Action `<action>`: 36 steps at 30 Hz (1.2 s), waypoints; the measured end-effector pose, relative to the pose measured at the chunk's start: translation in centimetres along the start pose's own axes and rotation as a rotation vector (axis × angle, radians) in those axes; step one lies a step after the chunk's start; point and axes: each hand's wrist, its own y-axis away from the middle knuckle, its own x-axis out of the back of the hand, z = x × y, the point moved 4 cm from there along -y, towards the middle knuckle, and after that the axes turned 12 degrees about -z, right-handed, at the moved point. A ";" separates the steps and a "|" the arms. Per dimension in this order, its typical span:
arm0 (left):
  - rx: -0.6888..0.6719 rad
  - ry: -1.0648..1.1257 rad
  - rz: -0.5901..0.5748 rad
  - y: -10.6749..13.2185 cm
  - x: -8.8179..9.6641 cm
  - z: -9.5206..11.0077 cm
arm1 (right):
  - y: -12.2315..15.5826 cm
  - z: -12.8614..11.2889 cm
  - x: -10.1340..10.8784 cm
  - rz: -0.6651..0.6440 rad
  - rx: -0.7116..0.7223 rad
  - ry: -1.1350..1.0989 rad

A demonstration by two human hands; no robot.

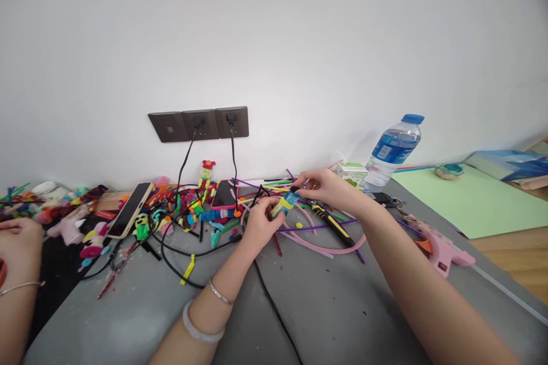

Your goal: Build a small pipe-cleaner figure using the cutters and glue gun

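Observation:
My left hand [259, 224] is closed around a small craft figure [284, 204] wound from yellow and blue fuzzy stems, held just above the grey table [325, 308]. My right hand [322, 185] pinches the figure's upper end, where a dark tip shows between finger and thumb. Loose pink, purple and red stems [317, 239] lie under both hands. A black cable [274, 308] runs along the table beneath my left forearm.
A pink glue gun [440, 246] lies at the right, a water bottle [393, 151] and small carton [351, 173] stand by the wall. Two phones [129, 210] [224, 194] charge from wall sockets [199, 124] amid bright craft bits. Another person's hand [17, 239] rests at far left.

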 end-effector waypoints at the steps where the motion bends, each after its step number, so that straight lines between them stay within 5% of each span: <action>1: -0.005 -0.002 0.007 0.0 0.1 0.1 | -0.1 0.1 0.0 -0.006 0.015 -0.014; 25: -0.046 0.339 -0.058 0.1 -0.1 0.3 | 0.6 -1.0 0.4 -0.044 0.165 -0.160; 36: -0.066 0.276 -0.025 0.1 0.2 0.6 | 1.3 -0.7 1.1 -0.137 0.200 0.019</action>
